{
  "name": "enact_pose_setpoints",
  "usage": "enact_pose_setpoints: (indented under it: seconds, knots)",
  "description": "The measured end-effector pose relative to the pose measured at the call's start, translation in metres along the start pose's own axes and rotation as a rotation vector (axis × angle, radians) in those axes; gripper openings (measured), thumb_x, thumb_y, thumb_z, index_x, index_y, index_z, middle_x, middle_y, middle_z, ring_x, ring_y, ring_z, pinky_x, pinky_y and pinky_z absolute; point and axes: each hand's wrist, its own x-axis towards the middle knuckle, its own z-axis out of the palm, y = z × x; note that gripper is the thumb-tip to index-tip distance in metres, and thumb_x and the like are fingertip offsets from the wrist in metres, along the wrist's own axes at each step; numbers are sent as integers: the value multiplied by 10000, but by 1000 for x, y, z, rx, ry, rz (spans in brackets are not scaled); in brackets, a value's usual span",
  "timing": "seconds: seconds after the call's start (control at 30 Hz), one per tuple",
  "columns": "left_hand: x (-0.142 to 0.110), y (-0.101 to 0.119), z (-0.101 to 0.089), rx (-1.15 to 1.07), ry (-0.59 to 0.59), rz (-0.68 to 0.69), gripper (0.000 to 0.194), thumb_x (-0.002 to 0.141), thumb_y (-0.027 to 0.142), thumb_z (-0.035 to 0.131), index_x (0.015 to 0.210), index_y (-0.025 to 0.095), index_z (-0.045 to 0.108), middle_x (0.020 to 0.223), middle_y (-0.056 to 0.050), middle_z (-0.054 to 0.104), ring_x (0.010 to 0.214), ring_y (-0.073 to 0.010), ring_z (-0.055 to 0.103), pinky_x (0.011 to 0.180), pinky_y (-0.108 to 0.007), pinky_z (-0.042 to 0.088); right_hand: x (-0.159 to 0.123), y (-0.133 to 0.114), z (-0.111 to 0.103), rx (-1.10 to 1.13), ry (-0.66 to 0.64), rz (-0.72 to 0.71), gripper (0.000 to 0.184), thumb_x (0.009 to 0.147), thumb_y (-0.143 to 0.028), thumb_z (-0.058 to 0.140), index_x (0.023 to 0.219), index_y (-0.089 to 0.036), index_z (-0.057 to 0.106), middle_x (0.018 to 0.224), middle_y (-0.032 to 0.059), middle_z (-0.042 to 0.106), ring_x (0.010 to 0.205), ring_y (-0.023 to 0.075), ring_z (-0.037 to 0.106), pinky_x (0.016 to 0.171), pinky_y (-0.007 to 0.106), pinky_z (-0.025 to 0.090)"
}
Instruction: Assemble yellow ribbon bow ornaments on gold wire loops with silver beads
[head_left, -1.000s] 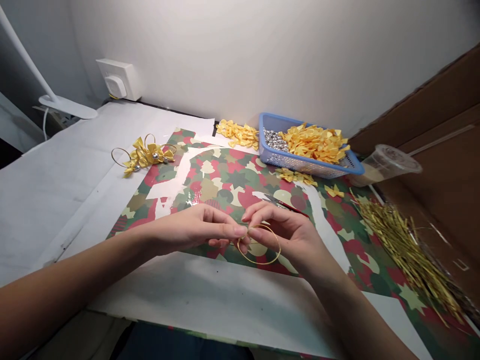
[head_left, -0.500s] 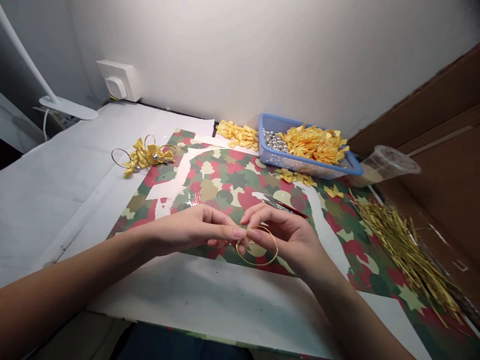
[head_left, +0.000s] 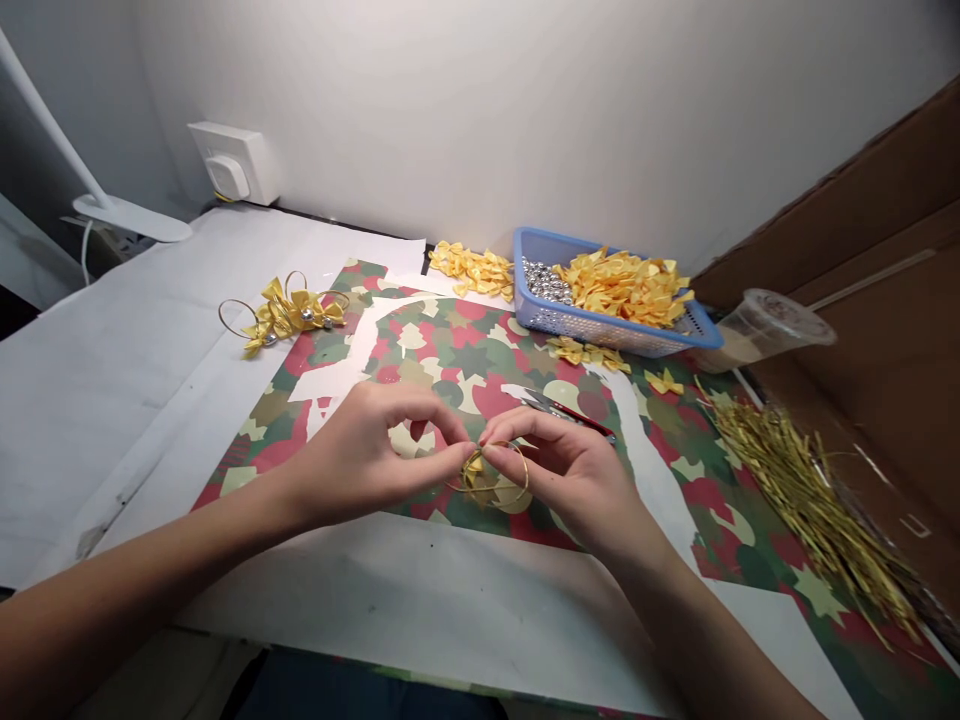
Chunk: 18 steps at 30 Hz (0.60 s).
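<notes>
Between my hands is a thin gold wire ring, its loop hanging below my fingertips. My left hand pinches it at the top with thumb and forefinger. Right against it, my right hand pinches the same spot from the other side. A small bit of yellow ribbon bow shows inside the loop under my left thumb; how it is joined to the wire is hidden. Just behind my right hand lies a red-handled cutting tool, partly covered by my fingers.
A blue basket of yellow bows and silver bells stands by the wall. Rings with bows and bells lie at left. More bows, a gold wire bundle and a tilted plastic cup are around the patterned sheet.
My left hand has turned and lifted, its thumb and forefinger now arched. The ring has shifted left, and a piece of yellow bow has come into sight in it.
</notes>
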Motion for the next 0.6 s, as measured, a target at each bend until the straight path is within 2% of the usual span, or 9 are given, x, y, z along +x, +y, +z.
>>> enact_pose_setpoints:
  seconds: [0.17,0.33,0.47,0.6]
  knots:
    - [-1,-4,3,-35,-71,-57,106,777,225,619,703,184,682,667,-1,691,610,-121,546,531,-230,362,1,-2,1,-10,6,-9,167,806,-377,668,776,-214,646,789,19,624,703,141,582,585,257,500]
    - [-1,-6,4,-43,-84,-58,106,779,231,621,713,169,676,653,6,674,599,-105,512,509,-214,344,1,-2,1,-43,3,-29,144,813,-349,659,773,-212,645,793,23,629,716,144,587,584,259,507]
    - [-1,-5,2,-35,-100,-56,114,779,225,622,695,163,666,656,6,670,611,-103,521,511,-210,339,-2,-4,-1,-193,61,-79,89,814,-303,644,786,-218,644,822,30,630,712,147,563,503,241,441]
    - [0,-3,2,-74,-129,-52,125,779,219,623,676,157,658,651,6,663,608,-99,526,501,-204,335,-3,-7,-2,-286,18,-107,66,825,-289,628,825,-225,643,831,26,639,673,139,534,503,255,412]
